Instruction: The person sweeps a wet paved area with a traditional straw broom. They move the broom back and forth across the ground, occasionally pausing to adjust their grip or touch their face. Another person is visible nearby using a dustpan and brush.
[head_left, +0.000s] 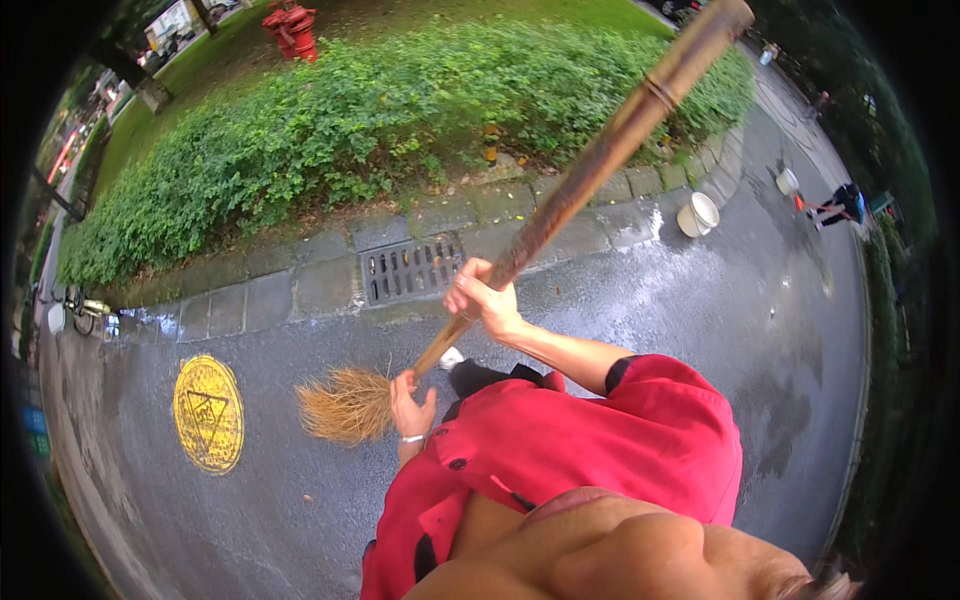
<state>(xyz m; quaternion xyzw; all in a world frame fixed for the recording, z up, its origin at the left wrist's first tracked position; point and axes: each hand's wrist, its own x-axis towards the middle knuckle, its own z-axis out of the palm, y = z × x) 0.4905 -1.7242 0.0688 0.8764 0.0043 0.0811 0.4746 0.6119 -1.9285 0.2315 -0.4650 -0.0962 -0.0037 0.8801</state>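
A twig broom with a thick bamboo handle (592, 169) slants across the view, its butt end raised at the upper right. My right hand (486, 298) is wrapped around the handle about midway. Lower down, my left hand (411, 411), with a light band at the wrist, grips the handle just above the bristles. The tan bristles (346, 405) fan out to the left over wet asphalt (300, 502); whether they touch it I cannot tell. Beyond my hands a drain grate (412, 270) is set along the curb. One white shoe (451, 358) shows below the handle.
A leafy hedge (360, 127) borders the stone curb (270, 296). A yellow manhole cover (208, 415) lies at left. Two pale buckets (697, 215) (787, 182) stand at right, near a person (847, 204) holding a long tool. A red hydrant (292, 34) rises behind the hedge.
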